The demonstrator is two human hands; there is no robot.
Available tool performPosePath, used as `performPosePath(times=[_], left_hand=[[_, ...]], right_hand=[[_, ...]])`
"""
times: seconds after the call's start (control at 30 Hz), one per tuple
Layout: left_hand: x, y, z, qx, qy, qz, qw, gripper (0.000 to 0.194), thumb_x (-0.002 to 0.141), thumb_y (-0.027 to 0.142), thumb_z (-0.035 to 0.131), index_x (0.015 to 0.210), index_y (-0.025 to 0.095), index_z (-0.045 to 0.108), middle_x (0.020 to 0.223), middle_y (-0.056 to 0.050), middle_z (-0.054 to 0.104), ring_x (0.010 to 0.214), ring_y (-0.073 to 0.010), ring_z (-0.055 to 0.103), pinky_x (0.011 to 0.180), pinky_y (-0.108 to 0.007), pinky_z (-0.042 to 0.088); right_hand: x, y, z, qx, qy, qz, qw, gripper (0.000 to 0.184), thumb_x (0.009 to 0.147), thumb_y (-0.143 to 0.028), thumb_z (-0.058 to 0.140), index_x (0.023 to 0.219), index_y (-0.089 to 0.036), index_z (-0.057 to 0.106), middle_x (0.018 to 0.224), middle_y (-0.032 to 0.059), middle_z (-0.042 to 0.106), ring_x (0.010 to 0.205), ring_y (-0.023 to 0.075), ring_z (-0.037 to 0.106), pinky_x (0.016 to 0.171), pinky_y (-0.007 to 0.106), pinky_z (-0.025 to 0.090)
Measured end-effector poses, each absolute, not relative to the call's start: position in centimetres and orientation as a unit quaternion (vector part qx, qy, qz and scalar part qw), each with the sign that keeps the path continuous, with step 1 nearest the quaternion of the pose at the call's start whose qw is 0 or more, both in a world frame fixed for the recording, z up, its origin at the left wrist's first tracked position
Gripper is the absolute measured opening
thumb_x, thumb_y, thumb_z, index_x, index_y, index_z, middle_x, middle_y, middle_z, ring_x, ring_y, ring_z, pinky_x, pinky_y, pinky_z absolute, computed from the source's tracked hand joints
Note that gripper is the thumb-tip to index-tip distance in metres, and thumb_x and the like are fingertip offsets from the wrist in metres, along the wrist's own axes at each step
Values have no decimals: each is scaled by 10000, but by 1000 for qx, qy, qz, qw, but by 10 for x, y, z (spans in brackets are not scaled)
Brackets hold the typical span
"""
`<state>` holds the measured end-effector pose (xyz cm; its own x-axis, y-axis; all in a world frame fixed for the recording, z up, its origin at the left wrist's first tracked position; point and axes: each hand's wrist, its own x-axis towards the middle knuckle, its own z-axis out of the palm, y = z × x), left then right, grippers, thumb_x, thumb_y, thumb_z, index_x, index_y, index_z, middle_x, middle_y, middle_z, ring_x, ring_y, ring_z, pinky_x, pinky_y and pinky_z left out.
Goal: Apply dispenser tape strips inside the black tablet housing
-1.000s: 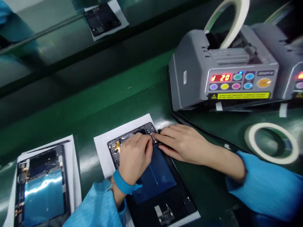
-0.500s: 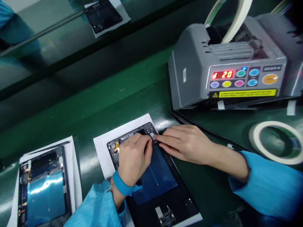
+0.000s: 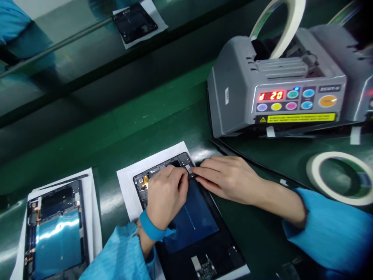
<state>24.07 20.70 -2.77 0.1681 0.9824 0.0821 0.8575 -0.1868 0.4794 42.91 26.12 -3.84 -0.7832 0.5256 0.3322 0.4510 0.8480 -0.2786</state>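
Note:
An opened tablet (image 3: 201, 221), with a blue film over its middle and bare electronics at both ends, lies on white paper (image 3: 126, 194). My left hand (image 3: 167, 192) rests over its upper part, fingers curled into a pinch; the fingertips are partly hidden. From the right, my right hand (image 3: 230, 177) reaches the tablet's upper right edge with its fingers pressed together. Between the two sets of fingertips shows a small whitish strip (image 3: 189, 168), flat against the tablet. Whether either hand grips the strip or only presses it, I cannot tell.
A second opened tablet (image 3: 58, 241) lies on paper at left. Behind right stands a grey tape dispenser (image 3: 236, 89) with a lit display; a cable (image 3: 262, 165) runs before it. A tape roll (image 3: 313, 179) lies right. Another tablet (image 3: 135, 23) and a blue sleeve (image 3: 13, 23) are beyond.
The camera view has shifted slightly. Both hands keep the same place on the tablet, with no clear movement of the fingers.

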Motion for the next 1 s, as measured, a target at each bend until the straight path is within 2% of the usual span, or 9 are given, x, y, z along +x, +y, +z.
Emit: performPosePath(times=[0.27,0.47,0.53,0.63,0.83,0.9,1.0], left_hand=[[241,210,-30,760,608,188,135,122,898,160,507,828,179,605,734,-6,572,689,-156,546,630,-280,375],[239,210,-31,763,608,190,114,119,887,154,517,815,184,607,735,1,578,688,-158,551,623,-287,359],[239,210,-31,762,611,185,111,126,883,149,516,805,187,608,736,2,580,698,-161,555,627,-291,359],[238,209,-31,759,615,183,112,132,879,147,515,795,188,609,739,3,582,704,-161,555,630,-291,359],[237,208,-31,759,615,186,110,137,882,154,507,794,184,609,733,1,578,705,-158,553,637,-282,365],[237,208,-30,759,613,187,111,141,883,156,505,792,184,609,733,2,578,703,-156,553,638,-279,368],[237,207,-29,758,613,190,117,153,885,152,499,777,178,603,734,-6,581,713,-161,558,639,-277,376]], right_hand=[[431,270,-30,-275,-932,41,232,193,930,-256,495,934,-166,666,795,17,662,702,128,595,610,262,403],[465,256,-5,-404,-891,-73,191,204,914,-260,527,777,-162,642,726,21,643,655,131,582,579,273,383],[483,245,-7,-456,-865,-91,189,190,911,-272,539,789,-163,635,738,27,647,664,136,591,569,271,383],[504,232,-17,-503,-843,-93,163,175,918,-297,533,940,-158,637,854,46,672,747,159,621,579,273,400],[490,230,-30,-489,-861,-105,93,290,920,-330,517,1125,-140,594,1047,90,649,830,195,601,642,303,425],[476,235,-29,-496,-861,-89,71,281,921,-320,509,1115,-137,597,1021,99,644,813,198,590,627,302,412],[462,242,-27,-509,-857,-45,62,196,921,-271,488,968,-140,626,915,90,641,791,192,592,587,282,393]])
